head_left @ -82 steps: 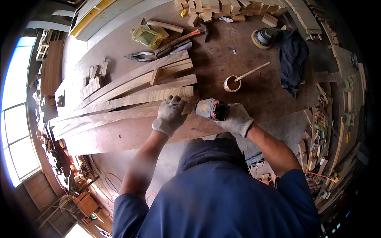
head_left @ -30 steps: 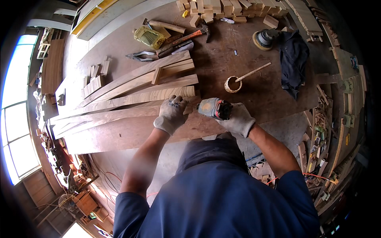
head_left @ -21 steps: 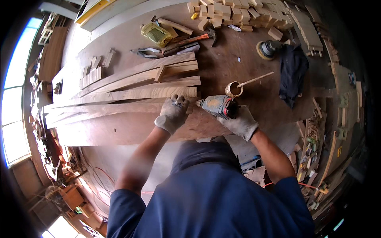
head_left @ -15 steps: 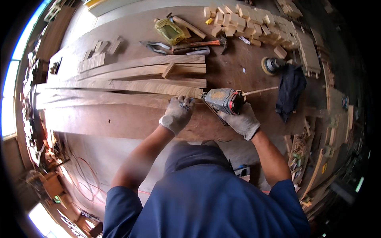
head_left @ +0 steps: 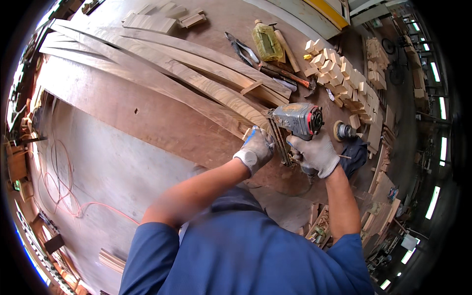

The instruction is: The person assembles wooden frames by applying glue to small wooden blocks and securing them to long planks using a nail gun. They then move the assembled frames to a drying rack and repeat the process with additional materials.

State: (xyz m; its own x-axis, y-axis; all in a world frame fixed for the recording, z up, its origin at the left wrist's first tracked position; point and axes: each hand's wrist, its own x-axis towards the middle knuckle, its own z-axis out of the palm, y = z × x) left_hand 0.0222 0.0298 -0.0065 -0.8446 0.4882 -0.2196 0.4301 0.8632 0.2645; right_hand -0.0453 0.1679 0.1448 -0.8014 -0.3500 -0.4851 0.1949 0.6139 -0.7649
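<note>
My right hand (head_left: 317,152) in a light knit glove is wrapped round the handle of a grey and black nail gun (head_left: 294,118) with a red ring. The gun's nose meets the end of a curved wooden slat (head_left: 216,88), and its long magazine (head_left: 280,142) slopes down toward me. Beside that magazine my gloved left hand (head_left: 258,150) closes round the end of the nearest curved slat (head_left: 162,92). A narrow blue strip shows at its fingers; what it is I cannot tell. A small wooden piece (head_left: 251,87) lies across the farther slats.
On the brown table (head_left: 162,128) lie a bottle of yellowish liquid (head_left: 268,43), pliers (head_left: 241,48), hammers (head_left: 289,51) and stacked wooden blocks (head_left: 339,73). A round sander (head_left: 343,131) and dark cloth (head_left: 355,155) sit to the right. A reddish hose (head_left: 73,211) coils on the floor.
The view has turned, so the slats now slant down to the right. Both hands and the nail gun appear lower and farther right. The gun's nose stays at the slat's end.
</note>
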